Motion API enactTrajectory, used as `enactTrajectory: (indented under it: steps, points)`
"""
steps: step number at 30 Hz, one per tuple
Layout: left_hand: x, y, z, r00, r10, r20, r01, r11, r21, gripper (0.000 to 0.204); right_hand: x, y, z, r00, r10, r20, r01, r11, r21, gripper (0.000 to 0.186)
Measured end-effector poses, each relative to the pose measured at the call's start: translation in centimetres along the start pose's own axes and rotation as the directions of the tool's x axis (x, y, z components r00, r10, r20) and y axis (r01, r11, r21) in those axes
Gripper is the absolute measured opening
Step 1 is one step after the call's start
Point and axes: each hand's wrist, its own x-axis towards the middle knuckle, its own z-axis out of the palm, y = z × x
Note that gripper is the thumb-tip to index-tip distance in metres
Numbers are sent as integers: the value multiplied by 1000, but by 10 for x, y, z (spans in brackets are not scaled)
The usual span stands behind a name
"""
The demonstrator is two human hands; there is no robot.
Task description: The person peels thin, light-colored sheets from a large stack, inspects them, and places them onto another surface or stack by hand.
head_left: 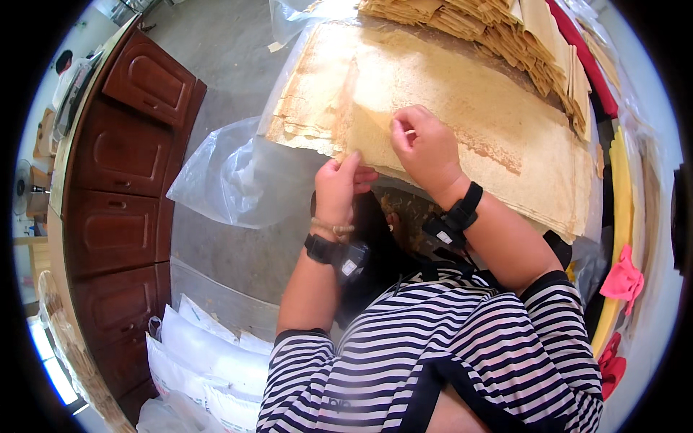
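1. Dark reddish-brown wooden cabinets [130, 155] line the left side of the room, with grey concrete floor [216, 79] between them and the work.
2. White sacks [209, 353] lie at the lower left; farther up, a crumpled clear plastic sheet [224, 173] spreads beside the work.
3. Next comes the left hand [338, 189], at the near edge of a stack of thin tan sheets [480, 101] that lies directly in front of the person. Its thumb rests on that edge with the fingers curled below, so it seems to be pinching the rim.
4. Just to its right, the right hand [426, 144] is over the stack, loosely clenched, thumb and forefinger together; whether a scrap sits between them I cannot tell. My reading is that the step in hand is working along the near edge; the next move calls for a light pinch, since such thin layers could tear.
5. Across its width, the stack looks dry and mottled, pale gold with rusty-brown patches, ragged and layered at the left end. It may be dried bean-curd skin.
6. Folded tan bundles [487, 32] sit along its far side, and a pink cloth [622, 281] hangs at far right.
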Motion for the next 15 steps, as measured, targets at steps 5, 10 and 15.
enactTrajectory:
  steps: [5, 10, 15]
  points:
    - [7, -6, -1, 999, 44, -1, -44, 999, 6, 28, 0, -6, 13, 928, -365, -76, 334, 904, -266, 7]
    - [3, -1, 1, 999, 32, -28, -28, 994, 110, 34, 0, 5, 14, 934, -345, 94, 352, 845, -402, 15]
    - [3, 3, 1, 997, 42, -59, -29, 978, 207, 38, 0, 32, 5, 972, 214, -92, -193, 962, 192, 30]
